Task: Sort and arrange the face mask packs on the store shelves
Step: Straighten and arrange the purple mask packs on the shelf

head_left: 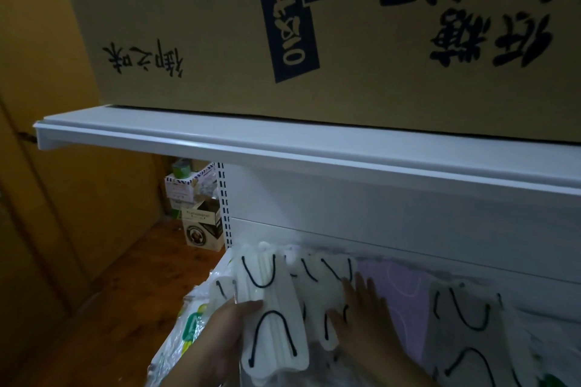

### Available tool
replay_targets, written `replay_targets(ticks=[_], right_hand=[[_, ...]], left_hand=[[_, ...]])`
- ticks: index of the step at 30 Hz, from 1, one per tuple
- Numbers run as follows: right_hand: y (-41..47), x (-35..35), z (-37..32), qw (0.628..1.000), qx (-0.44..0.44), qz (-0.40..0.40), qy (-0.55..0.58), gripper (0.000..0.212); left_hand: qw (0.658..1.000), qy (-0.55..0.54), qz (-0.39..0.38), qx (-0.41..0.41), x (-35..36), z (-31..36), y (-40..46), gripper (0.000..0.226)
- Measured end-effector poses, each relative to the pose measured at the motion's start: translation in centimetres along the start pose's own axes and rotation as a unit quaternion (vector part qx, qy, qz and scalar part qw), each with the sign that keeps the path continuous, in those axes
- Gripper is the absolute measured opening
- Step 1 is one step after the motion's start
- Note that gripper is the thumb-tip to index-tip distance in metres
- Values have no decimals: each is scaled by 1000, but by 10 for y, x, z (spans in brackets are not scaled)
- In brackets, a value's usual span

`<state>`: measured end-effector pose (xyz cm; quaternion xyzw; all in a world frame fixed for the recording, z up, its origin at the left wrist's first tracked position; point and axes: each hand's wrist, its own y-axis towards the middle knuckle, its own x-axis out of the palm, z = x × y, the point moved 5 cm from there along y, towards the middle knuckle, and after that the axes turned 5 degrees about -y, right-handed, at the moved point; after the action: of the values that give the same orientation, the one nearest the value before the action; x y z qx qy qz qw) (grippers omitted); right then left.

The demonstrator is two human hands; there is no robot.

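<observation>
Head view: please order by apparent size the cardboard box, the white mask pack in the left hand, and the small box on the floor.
1. Cardboard box, by far the largest.
2. White mask pack held by the left hand.
3. Small box on the floor; it is farther away, so true size is unsure.

Cardboard box (pixel 314 25) ran off top and right edges, print partly cropped. Left hand (pixel 220 336) fingers were hidden behind white mask pack (pixel 270 320). Floor boxes (pixel 201 214) labels were too small to read.
</observation>
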<state>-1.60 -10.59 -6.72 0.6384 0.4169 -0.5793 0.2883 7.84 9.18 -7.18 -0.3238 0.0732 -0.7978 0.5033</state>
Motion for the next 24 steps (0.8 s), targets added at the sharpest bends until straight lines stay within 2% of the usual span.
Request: replay_targets(ticks=[3,8,11,13,15,17,19,21,24], right_hand=[[6,14,4,999,2,-37,-5,71],[2,7,1,999,-1,37,-9,50],[-6,-10,-4,995,13,67,69,43],[-15,-19,-16,986,-14,81,147,41],[-25,-25,-40,979,-85,95,157,44],[-33,-18,-66,978,-148,71,130,50],[-35,-7,-83,982,-166,32,80,61],[-34,0,-91,984,-172,20,40,69],[-32,-1,-93,980,-183,26,73,69]], left_hand=[[1000,-5,19,2,-1,1,-3,25],[999,-19,28,-39,3,-2,-10,27],[999,-14,25,-28,4,-2,-10,27],[1000,-14,23,-16,7,-3,-8,29],[999,-41,9,-13,12,-5,-7,27],[996,-75,-17,-37,21,-6,-9,33],[994,-86,-42,-50,26,-7,-10,45],[997,-66,-42,-20,26,-6,-10,38],[999,-30,-11,12,17,-2,-9,40]])
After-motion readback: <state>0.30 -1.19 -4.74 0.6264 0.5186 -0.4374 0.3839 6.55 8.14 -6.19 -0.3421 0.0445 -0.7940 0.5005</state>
